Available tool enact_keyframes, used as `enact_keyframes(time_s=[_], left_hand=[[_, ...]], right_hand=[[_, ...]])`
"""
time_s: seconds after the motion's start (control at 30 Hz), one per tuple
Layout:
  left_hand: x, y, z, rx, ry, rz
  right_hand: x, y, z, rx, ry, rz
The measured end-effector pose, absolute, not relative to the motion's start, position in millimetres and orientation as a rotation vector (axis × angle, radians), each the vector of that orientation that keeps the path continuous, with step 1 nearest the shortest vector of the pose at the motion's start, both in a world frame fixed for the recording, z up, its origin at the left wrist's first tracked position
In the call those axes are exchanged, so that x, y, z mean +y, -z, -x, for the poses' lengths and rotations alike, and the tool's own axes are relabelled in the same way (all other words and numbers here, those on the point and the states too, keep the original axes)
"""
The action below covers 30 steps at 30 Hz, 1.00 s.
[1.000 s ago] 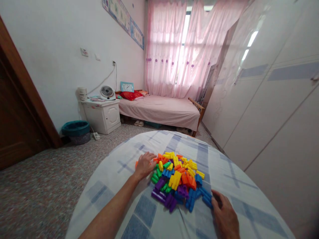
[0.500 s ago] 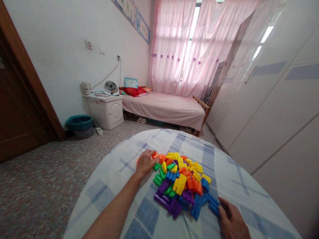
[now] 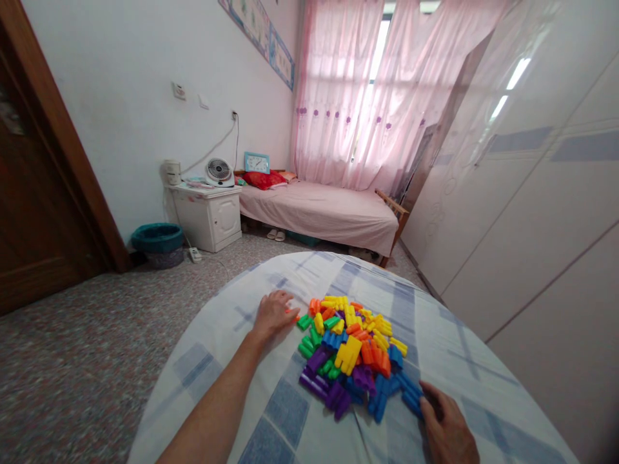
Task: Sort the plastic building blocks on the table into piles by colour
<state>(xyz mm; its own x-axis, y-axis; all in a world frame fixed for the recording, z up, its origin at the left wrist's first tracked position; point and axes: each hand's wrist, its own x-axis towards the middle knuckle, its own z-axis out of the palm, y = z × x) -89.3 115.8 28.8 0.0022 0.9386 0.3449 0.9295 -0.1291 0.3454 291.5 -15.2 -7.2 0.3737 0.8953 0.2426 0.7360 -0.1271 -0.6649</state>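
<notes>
A loose heap of tubular plastic building blocks (image 3: 349,355) is lying on the round, cloth-covered surface (image 3: 309,438) between the two hands, yellow mostly showing at the far side, green at the left, purple and blue nearer the wearer. The left hand (image 3: 275,314) is curving over an orange block (image 3: 294,315) beside the heap, fingers partly bent; whether they are gripping it, I cannot tell. The right hand (image 3: 447,422) is resting half open, thumb and forefinger meeting the end of a blue block (image 3: 412,401); a firm hold is not showing.

Blocks are leaning on one another, so tugging a low one could topple its neighbours, and a hard sweep could scatter pieces. The rounded edge is curving well apart from the heap, leaving sliding room left and right. Beyond it, a bed (image 3: 329,209) is standing behind, a wardrobe (image 3: 527,258) rising rightward.
</notes>
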Motion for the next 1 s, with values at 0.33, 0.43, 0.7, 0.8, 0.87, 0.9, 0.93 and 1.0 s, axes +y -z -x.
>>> enact_keyframes(time_s=[0.33,0.43,0.7,0.8,0.87,0.9,0.93,1.0], left_hand=[[118,-24,98,1.844,-0.815,-2.357],[118,-23,97,1.991,-0.837,-2.307],[111,-36,63,1.914,-1.072,-2.494],[106,-37,46,1.776,-0.937,-2.589],[103,-34,40,1.772,-0.838,-2.604],[102,-33,38,1.781,-0.800,-2.594],[102,-32,38,1.786,-0.774,-2.576],[102,-31,40,1.789,-0.773,-2.510]], right_hand=[[-15,7,-291,-1.407,-0.284,1.929],[-15,8,-291,-1.407,-0.289,1.927],[-14,9,-293,-1.420,-0.295,1.923],[-14,9,-294,-1.426,-0.302,1.934],[-15,9,-294,-1.431,-0.305,1.937],[-15,8,-294,-1.432,-0.306,1.939],[-15,8,-294,-1.433,-0.306,1.940],[-15,7,-293,-1.432,-0.307,1.938]])
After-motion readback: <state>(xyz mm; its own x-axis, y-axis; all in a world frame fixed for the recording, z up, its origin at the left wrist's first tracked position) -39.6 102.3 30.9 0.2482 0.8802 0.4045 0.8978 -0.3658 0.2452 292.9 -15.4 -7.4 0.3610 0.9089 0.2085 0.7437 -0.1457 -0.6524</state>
